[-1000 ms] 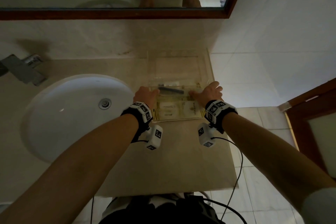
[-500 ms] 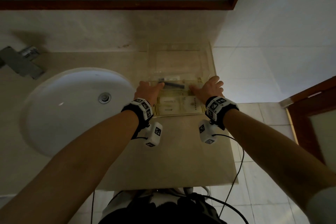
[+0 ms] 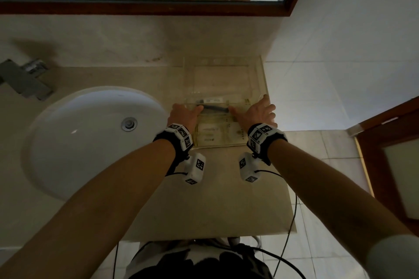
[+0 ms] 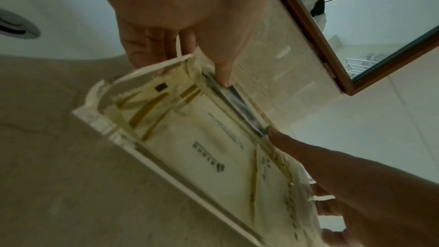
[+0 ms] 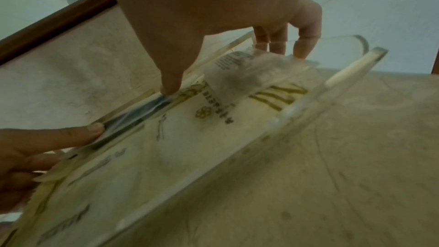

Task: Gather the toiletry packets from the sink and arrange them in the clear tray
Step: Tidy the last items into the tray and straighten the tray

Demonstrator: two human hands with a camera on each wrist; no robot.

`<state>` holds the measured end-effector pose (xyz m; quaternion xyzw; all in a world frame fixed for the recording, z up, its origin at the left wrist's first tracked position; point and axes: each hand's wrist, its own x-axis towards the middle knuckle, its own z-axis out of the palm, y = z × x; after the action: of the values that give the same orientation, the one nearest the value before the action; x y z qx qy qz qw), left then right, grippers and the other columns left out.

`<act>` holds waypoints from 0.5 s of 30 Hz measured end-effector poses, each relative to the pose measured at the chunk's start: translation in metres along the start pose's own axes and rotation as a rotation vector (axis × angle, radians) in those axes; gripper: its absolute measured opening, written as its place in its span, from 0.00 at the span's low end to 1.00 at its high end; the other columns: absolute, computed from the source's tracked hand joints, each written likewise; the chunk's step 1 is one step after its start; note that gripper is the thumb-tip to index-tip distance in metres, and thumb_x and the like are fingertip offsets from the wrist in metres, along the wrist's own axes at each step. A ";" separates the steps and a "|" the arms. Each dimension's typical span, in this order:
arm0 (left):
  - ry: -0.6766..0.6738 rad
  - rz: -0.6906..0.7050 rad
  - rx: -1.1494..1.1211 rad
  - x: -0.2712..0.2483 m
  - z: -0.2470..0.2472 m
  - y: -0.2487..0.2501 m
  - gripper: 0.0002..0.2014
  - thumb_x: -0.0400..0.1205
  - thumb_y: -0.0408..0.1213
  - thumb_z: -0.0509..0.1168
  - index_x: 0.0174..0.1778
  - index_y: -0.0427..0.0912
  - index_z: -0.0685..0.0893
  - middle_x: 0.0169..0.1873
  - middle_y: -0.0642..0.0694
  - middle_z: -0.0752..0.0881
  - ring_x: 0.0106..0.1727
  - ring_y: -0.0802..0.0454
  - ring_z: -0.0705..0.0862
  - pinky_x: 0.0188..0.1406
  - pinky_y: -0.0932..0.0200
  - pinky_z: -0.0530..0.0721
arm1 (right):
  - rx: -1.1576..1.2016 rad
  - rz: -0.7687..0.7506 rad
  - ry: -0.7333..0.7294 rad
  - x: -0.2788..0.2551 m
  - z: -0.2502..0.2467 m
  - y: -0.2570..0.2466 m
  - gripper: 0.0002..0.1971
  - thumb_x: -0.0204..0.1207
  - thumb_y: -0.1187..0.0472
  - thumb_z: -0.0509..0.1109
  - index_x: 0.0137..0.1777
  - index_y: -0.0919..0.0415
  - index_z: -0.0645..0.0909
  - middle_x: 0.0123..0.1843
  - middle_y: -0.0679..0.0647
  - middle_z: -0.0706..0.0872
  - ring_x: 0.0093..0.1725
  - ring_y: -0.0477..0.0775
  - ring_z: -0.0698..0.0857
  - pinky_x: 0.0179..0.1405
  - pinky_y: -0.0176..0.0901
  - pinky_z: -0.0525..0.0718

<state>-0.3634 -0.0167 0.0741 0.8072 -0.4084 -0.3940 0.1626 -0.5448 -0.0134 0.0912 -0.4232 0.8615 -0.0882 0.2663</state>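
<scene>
We see a clear, glossy plastic tray (image 3: 260,79) with thick polished walls, its edges catching the light. In it lie cream paper-like toiletry packets (image 4: 213,149) with a matt face, gold stripes and dark print; one thin see-through film wrapper (image 5: 240,74) looks crinkled and shiny. The beige stone-look counter (image 3: 217,192) is smooth, faintly veined, with a dull sheen. The white round ceramic basin (image 3: 86,133) is glossy, its drain (image 3: 129,123) brushed metal. The grey metal tap (image 3: 25,79) looks matt. The mirror's frame (image 3: 145,8) is dark brown wood, semi-gloss.
</scene>
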 end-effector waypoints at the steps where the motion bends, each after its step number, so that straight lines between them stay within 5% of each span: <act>1: 0.001 -0.005 -0.005 0.000 0.000 0.001 0.41 0.76 0.62 0.66 0.73 0.34 0.66 0.68 0.36 0.77 0.66 0.36 0.78 0.63 0.48 0.78 | 0.007 0.005 -0.009 0.000 0.000 -0.001 0.60 0.59 0.28 0.73 0.82 0.52 0.44 0.77 0.63 0.63 0.75 0.67 0.67 0.69 0.71 0.69; 6: 0.001 -0.013 -0.029 0.000 0.002 0.002 0.40 0.76 0.61 0.66 0.74 0.34 0.65 0.69 0.37 0.76 0.67 0.36 0.78 0.63 0.49 0.77 | -0.005 0.006 -0.025 0.000 0.000 -0.001 0.63 0.59 0.26 0.71 0.83 0.50 0.35 0.79 0.64 0.60 0.76 0.69 0.65 0.71 0.73 0.66; 15: 0.014 -0.031 -0.100 -0.001 0.002 0.002 0.37 0.75 0.62 0.65 0.70 0.35 0.73 0.64 0.40 0.81 0.62 0.38 0.82 0.62 0.49 0.81 | -0.032 -0.018 -0.047 0.002 -0.001 -0.002 0.65 0.57 0.26 0.73 0.83 0.50 0.37 0.79 0.65 0.59 0.77 0.69 0.64 0.69 0.73 0.66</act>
<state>-0.3665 -0.0171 0.0744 0.8070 -0.3744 -0.4109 0.1994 -0.5451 -0.0162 0.0919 -0.4370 0.8525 -0.0668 0.2790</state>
